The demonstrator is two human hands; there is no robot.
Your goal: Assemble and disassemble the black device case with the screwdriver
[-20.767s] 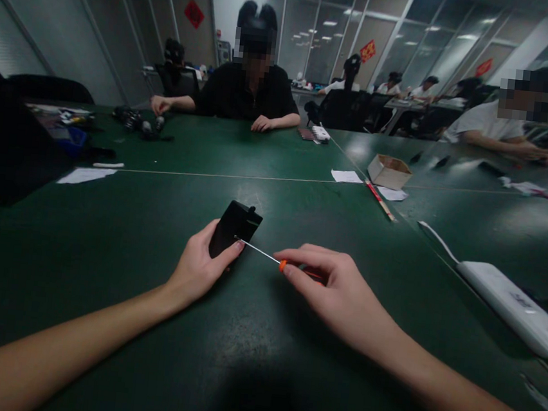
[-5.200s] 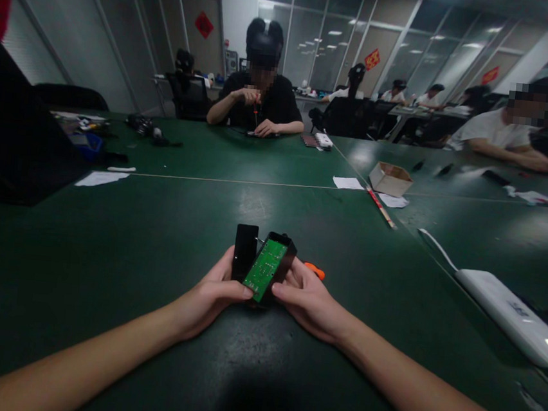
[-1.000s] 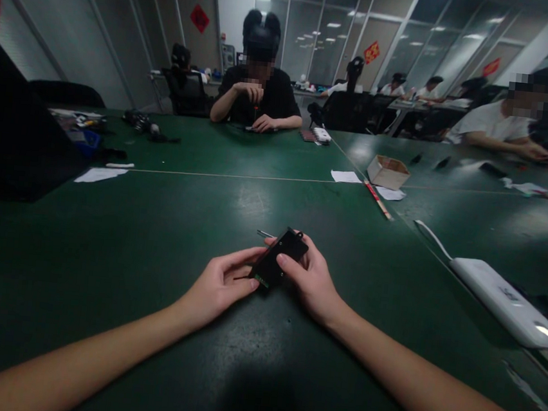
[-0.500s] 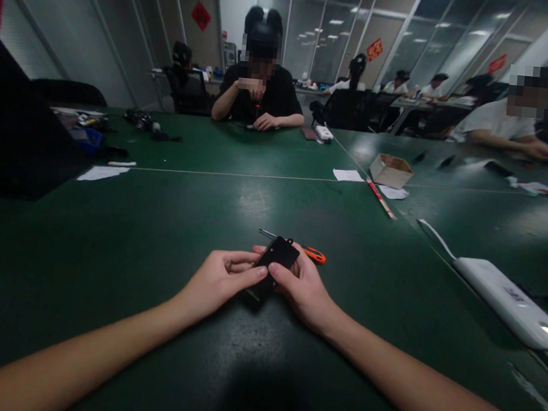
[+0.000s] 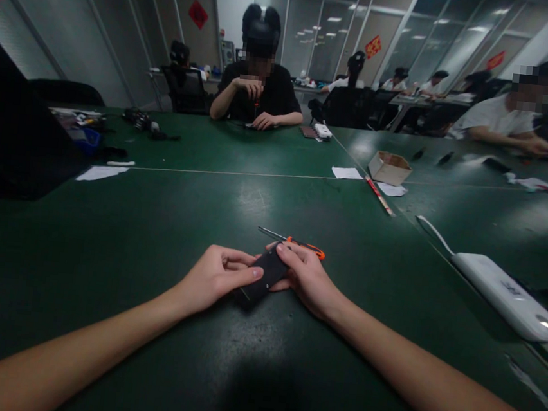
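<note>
A small black plastic case (image 5: 263, 282) lies low over the green table (image 5: 155, 233), gripped from both sides. My left hand (image 5: 213, 280) pinches its near left edge with thumb and fingers curled. From the right, my right hand (image 5: 306, 280) closes over its far end. Just behind my right hand an orange-handled screwdriver (image 5: 294, 241) rests on the table, its thin metal shaft pointing left. Neither hand touches the screwdriver.
A white power strip (image 5: 507, 296) with its cable lies at the right. A small cardboard box (image 5: 389, 168), paper slips and a red pencil (image 5: 379, 196) sit further back. A dark object (image 5: 12, 148) fills the left. Other people sit at the far side and right.
The black case has come down from a raised tilt to nearly flat on the table. My hands lowered and drew toward me with it. The screwdriver stayed where it was.
</note>
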